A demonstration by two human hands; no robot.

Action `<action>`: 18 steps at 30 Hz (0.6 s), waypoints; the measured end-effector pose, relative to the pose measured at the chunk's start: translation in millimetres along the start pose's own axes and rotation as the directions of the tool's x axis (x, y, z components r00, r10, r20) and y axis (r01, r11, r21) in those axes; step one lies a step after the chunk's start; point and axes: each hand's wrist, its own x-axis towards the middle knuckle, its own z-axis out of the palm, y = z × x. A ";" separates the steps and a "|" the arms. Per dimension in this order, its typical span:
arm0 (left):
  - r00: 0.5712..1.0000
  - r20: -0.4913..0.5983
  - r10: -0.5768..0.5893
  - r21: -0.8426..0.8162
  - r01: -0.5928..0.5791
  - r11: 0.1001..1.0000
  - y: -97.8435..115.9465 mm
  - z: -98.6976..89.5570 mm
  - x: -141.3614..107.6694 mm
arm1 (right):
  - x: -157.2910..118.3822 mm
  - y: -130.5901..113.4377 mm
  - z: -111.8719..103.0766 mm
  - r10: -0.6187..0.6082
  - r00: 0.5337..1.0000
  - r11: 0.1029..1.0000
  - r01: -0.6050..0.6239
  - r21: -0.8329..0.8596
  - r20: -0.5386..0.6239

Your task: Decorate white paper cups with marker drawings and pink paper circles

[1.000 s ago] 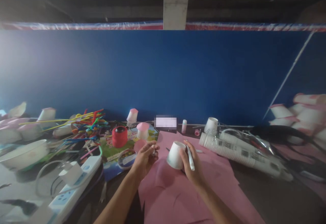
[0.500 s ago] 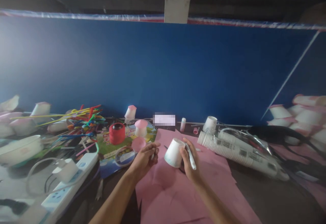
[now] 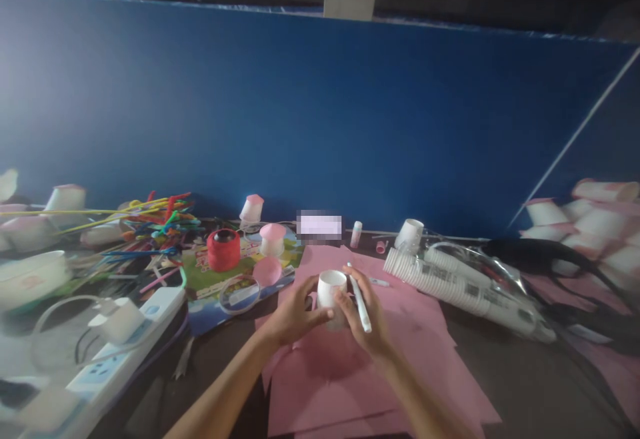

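Observation:
A small white paper cup [image 3: 331, 289] is held between my two hands over the pink paper. My left hand [image 3: 303, 316] curls round its left side, the thumb across the front. My right hand [image 3: 369, 316] grips the cup's right side and also carries a white marker pen [image 3: 361, 302], slanted between thumb and fingers. The cup's lower part is partly covered by my fingers. Beneath lie overlapping pink paper sheets [image 3: 345, 386], and another white pen [image 3: 379, 282] rests on them just beyond my right hand.
Nested paper cups in plastic [image 3: 450, 286] lie right, near an upturned cup [image 3: 410, 234]. A glue stick [image 3: 356, 234] stands at the back. Left are a red twine spool [image 3: 223, 250], pink-topped cup [image 3: 273, 240], tape roll [image 3: 240, 294], pipe cleaners [image 3: 170, 226] and power strip [image 3: 125, 352].
My left hand has moved right from beside the cup and now holds it. The cup has turned in my right hand, which keeps the marker pen. The view has tilted slightly.

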 end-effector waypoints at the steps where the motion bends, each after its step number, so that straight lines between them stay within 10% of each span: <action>1: 1.000 -0.023 -0.011 0.026 0.012 1.000 -2.3 0.2 -0.1 | -0.6 0.0 0.4 -0.002 1.000 1.000 0.002 -0.003 0.004; 7: 0.949 -0.310 -0.049 0.233 0.126 0.964 -17.8 -12.6 0.8 | 0.6 7.6 3.7 0.030 0.997 0.997 -0.025 0.076 -0.066; 13: 0.791 -0.601 0.113 0.487 0.251 0.837 -21.3 -40.0 3.3 | 6.2 14.4 2.8 0.072 0.986 0.995 -0.060 0.079 -0.150; 18: 0.836 -0.549 0.028 0.482 0.289 0.827 -16.9 -38.6 5.3 | 6.8 13.3 1.3 0.057 0.990 0.995 -0.045 0.091 -0.132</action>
